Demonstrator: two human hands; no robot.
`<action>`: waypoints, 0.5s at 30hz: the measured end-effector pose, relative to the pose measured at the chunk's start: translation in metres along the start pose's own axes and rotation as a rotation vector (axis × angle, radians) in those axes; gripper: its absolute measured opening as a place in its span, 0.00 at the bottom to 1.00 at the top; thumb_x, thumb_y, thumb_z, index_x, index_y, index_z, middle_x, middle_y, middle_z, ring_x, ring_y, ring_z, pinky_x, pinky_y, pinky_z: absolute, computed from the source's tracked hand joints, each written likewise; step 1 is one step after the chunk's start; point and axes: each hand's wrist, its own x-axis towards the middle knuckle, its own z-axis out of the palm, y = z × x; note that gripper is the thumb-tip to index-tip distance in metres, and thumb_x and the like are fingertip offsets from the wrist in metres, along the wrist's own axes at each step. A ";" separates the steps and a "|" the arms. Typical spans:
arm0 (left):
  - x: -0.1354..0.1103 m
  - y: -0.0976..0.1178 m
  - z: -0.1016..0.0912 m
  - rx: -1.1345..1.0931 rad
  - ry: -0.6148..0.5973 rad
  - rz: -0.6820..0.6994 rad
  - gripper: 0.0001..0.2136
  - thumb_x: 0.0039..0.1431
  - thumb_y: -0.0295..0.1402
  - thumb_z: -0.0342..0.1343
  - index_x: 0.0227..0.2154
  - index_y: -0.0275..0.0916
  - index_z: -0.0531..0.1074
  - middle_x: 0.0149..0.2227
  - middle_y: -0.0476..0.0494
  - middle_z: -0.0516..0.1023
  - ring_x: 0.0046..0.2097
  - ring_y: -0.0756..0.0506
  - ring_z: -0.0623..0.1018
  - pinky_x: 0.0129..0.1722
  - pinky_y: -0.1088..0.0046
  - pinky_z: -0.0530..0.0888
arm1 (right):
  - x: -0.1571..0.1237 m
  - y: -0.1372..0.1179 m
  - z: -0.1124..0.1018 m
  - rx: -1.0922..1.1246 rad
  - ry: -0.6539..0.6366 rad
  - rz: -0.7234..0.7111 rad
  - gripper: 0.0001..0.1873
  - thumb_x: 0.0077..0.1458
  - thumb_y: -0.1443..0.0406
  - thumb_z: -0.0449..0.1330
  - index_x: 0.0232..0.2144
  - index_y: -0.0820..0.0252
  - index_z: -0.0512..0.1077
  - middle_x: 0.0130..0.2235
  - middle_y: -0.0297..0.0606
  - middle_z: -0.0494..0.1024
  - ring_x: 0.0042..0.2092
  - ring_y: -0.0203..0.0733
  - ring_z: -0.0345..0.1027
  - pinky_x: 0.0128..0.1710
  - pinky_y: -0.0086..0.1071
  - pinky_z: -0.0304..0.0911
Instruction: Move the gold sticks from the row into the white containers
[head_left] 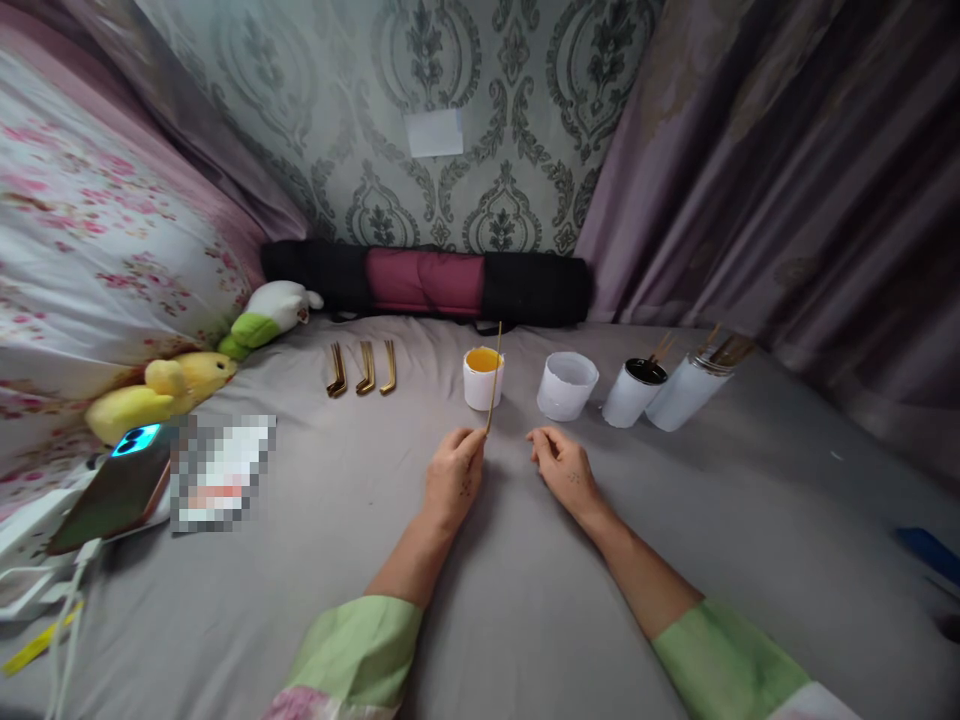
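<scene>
My left hand (455, 478) pinches a thin wooden stick (493, 380) that stands nearly upright in front of a small white cup of yellow paint (482, 378). My right hand (561, 465) rests on the grey sheet (465, 620) just to the right, fingers curled loosely with nothing visible in them. Right of the yellow cup stands a white cup (567, 385), then a white cup with a dark rim (634, 390) and a tall cup holding several sticks (694, 385). Three gold bent pieces (361, 369) lie to the left.
A black and maroon roll (427, 282) lies along the patterned wall. Two plush toys (161, 392) and a floral pillow (90, 250) sit at the left, with a phone (116, 490) and cables. Curtains hang at the right. A blue object (930, 552) lies at the right edge.
</scene>
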 end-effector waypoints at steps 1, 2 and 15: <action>0.000 0.000 0.000 0.016 0.000 0.008 0.13 0.58 0.30 0.43 0.42 0.42 0.70 0.37 0.43 0.72 0.38 0.50 0.71 0.37 0.75 0.67 | 0.000 -0.001 0.000 0.012 0.000 0.001 0.18 0.55 0.56 0.45 0.31 0.61 0.69 0.21 0.33 0.67 0.22 0.32 0.61 0.22 0.24 0.54; 0.000 -0.001 0.000 0.031 -0.004 0.015 0.13 0.59 0.30 0.42 0.42 0.42 0.70 0.37 0.43 0.72 0.39 0.50 0.70 0.38 0.75 0.67 | 0.000 -0.002 -0.001 0.024 0.001 0.002 0.18 0.55 0.56 0.45 0.31 0.62 0.69 0.22 0.33 0.67 0.23 0.32 0.61 0.21 0.24 0.54; -0.001 0.002 -0.003 0.126 -0.029 0.126 0.13 0.59 0.29 0.42 0.44 0.40 0.68 0.39 0.43 0.72 0.39 0.48 0.69 0.39 0.72 0.67 | -0.002 -0.008 -0.001 0.128 -0.012 -0.001 0.17 0.54 0.56 0.47 0.34 0.61 0.68 0.24 0.35 0.68 0.24 0.34 0.62 0.24 0.25 0.58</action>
